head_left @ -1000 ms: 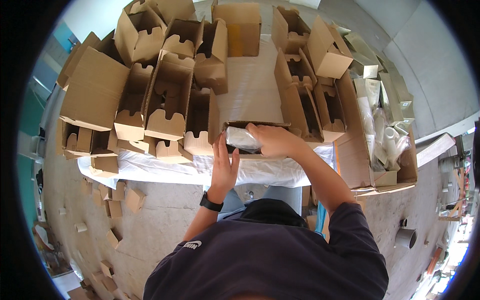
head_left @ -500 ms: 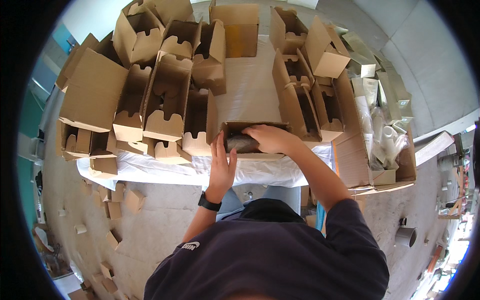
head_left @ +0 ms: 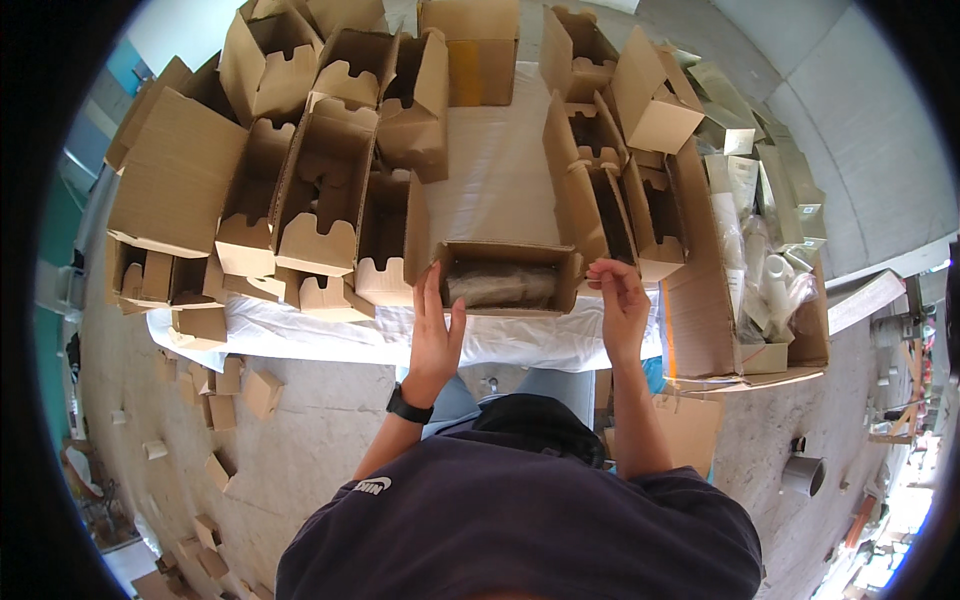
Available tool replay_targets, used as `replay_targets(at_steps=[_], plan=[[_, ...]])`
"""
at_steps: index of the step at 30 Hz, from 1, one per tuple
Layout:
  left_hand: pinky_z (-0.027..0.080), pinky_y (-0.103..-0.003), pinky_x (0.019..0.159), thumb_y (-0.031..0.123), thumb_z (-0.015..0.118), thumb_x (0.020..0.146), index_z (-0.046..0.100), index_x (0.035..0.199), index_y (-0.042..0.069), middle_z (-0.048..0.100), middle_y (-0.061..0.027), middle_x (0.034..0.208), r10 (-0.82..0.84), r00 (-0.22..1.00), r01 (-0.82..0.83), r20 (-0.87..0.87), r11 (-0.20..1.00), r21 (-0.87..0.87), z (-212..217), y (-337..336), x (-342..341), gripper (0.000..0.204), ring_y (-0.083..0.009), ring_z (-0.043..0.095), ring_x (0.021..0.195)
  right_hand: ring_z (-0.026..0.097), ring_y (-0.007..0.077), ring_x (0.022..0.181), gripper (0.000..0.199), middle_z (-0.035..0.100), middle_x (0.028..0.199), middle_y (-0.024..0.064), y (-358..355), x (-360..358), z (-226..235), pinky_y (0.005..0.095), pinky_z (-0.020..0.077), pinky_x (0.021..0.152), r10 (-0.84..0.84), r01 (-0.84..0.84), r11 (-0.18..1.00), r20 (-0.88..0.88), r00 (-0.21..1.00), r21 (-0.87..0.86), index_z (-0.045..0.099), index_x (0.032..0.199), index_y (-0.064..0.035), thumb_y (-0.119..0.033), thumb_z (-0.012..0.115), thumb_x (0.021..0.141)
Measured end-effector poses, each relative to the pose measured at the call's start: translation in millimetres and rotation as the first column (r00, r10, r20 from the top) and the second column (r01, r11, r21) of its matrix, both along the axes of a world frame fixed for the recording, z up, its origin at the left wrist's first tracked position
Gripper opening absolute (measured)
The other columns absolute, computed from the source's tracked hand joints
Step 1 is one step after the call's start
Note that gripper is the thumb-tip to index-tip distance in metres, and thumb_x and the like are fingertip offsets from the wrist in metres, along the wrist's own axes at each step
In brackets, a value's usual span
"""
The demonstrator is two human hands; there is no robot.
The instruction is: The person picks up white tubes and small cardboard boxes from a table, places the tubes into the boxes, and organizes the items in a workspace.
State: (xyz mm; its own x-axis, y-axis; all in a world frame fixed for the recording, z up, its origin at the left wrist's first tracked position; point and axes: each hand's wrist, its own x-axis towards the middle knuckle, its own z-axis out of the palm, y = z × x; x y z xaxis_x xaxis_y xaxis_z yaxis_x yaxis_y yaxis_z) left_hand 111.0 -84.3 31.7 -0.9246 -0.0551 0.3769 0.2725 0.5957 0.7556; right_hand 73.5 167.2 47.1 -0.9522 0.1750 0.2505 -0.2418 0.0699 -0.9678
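Note:
A narrow open cardboard box lies lengthwise at the near edge of the table, in front of me. Inside it rests a long greyish-brown bundle that looks wrapped in clear plastic; what the wrapping covers is not plain. My left hand lies against the box's left end, its fingers stretched upward and apart. By the right end, my right hand has its fingers curled in, the tips close to the end flap. Whether anything is between those fingertips cannot be made out.
Several open cardboard boxes with notched flaps crowd the table's left side, and more stand at the right. A large carton at the right holds plastic-wrapped pieces and folded card. White cloth covers the table. Small cardboard pieces litter the floor.
My right hand has come out of the box and moved right, to beside its right end. The wrapped bundle now shows fully. My left hand stays at the left end.

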Motion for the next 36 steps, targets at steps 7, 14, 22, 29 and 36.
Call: replay_targets(at_steps=[7,14,22,29,36], plan=[[0.034,-0.044,0.108,0.015,0.05,0.099,0.028,0.146,-0.002,0.036,-0.0271,0.142,0.005,1.0,-0.005,-0.006,1.0,0.011,-6,-1,1,0.055,-0.043,0.039,0.131,0.05,0.0284,0.125,0.045,0.053,0.136,0.0137,-18,2,7,0.0372,0.0375,0.107,0.129,-0.067,0.935,-0.159,0.979,0.348,0.05,0.134,-0.0026,-0.004,0.061,0.091],[0.034,-0.044,0.108,0.016,0.051,0.099,0.027,0.147,-0.001,0.036,-0.0258,0.143,0.028,1.0,-0.028,-0.005,1.0,0.002,-4,1,0,0.057,-0.0423,0.039,0.131,0.055,0.0336,0.115,0.043,0.063,0.112,0.0139,-18,-7,25,0.0485,0.0371,0.104,0.278,-0.022,0.697,-0.242,0.929,0.717,0.056,0.123,-0.0036,-0.009,0.069,0.083],[0.035,-0.043,0.107,0.014,0.05,0.098,0.034,0.145,0.001,0.038,-0.0252,0.14,-0.006,0.998,0.006,0.058,1.0,0.009,-1,1,-1,0.05,-0.0425,0.04,0.129,0.059,0.0305,0.112,0.022,0.069,0.093,0.0105,-19,-16,31,0.0515,0.0327,0.108,0.323,0.033,0.472,-0.207,0.923,0.881,0.067,0.104,-0.0031,-0.017,0.066,0.088],[0.034,-0.044,0.107,0.015,0.047,0.099,0.035,0.144,0.0,0.038,-0.026,0.139,-0.011,1.0,0.011,0.023,1.0,0.013,-2,2,-3,0.048,-0.0426,0.04,0.129,0.055,0.033,0.117,0.03,0.063,0.113,0.0164,-22,-13,31,0.044,0.0375,0.106,0.276,-0.089,0.757,-0.193,0.942,0.648,0.059,0.118,0.0,-0.018,0.058,0.095],[0.034,-0.044,0.107,0.016,0.046,0.1,0.035,0.142,-0.001,0.039,-0.0269,0.138,0.003,1.0,-0.003,0.007,1.0,-0.004,-2,2,-1,0.047,-0.0431,0.04,0.128,0.049,0.021,0.124,0.034,0.053,0.13,0.0131,-29,18,1,0.0369,0.0375,0.107,0.026,-0.025,1.0,-0.09,0.996,0.013,0.047,0.133,0.0011,-0.016,0.041,0.104]])
